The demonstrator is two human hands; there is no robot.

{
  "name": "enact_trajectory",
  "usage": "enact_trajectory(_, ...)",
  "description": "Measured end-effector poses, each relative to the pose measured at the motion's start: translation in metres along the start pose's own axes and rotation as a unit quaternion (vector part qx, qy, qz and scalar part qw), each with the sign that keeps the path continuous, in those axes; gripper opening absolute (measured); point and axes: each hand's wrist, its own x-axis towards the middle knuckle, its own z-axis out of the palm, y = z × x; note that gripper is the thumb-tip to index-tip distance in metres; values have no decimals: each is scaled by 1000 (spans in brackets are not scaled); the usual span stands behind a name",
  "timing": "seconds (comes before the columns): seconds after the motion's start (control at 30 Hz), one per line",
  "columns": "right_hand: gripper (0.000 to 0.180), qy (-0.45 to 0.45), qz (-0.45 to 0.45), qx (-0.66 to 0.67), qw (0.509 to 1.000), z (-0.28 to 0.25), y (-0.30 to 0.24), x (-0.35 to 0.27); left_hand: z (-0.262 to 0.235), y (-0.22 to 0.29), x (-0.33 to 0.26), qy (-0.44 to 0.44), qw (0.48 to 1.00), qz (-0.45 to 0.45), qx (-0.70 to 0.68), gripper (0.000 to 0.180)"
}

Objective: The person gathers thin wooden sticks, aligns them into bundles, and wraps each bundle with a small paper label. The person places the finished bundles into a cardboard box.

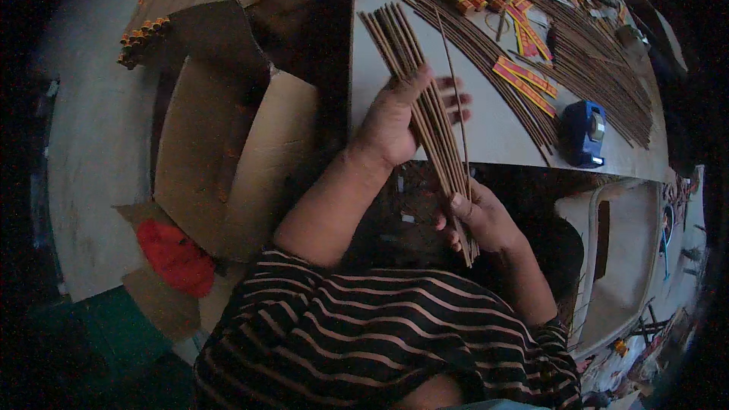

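Two bare hands hold one bunch of thin sticks (pixel 425 106) in the head view. These sticks are long, brown and very thin, like dry straws, and they spread out a little at the top like a fan. One stick stands a bit apart on the right side of the bunch.

The left hand (pixel 395 118) is wrapped around the middle of the bunch, with its thumb lying across the front and its fingers (pixel 456 102) curled behind. The right hand (pixel 482 216) is lower down and pinches the bottom ends tight. Both hands are closed on the bunch. It is held up in the air, tilted, over the near edge of the white table (pixel 486 137).

That table is flat, pale and a bit dirty. Many more thin brown sticks (pixel 600 76) lie on it in long curved rows. Flat red and yellow paper packets (pixel 524 76) lie among them. A blue tape holder (pixel 583 133), chunky and smooth, sits near the table edge, well right of the hands.

On the left, big open cardboard boxes (pixel 228 144) sit on the floor, brown and rough. A red crumpled bag (pixel 176 257) lies beside them. Low down is a shirt (pixel 380 334) with dark and pale stripes.
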Motion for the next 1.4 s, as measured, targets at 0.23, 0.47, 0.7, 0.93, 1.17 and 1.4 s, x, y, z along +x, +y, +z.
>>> enact_trajectory(0.23,44,61,-90,-154,982,4,10,10,4,-9,4,66,993,7,93,27)
enact_trajectory(0.47,28,-23,53,52,997,10,-5,-3,-1,0,11,-30,999,-22,-20,25)
enact_trajectory(0.7,27,122,-141,-222,957,0,23,18,10,-10,12,113,983,73,122,26)
enact_trajectory(0.93,21,28,28,6,999,12,-1,2,5,-4,13,38,998,14,48,25)
enact_trajectory(1.17,22,17,50,-17,998,15,-5,-5,6,-3,10,-54,998,-12,1,24)
enact_trajectory(1.4,29,87,-17,-175,981,6,5,5,12,-8,7,55,996,-1,68,27)
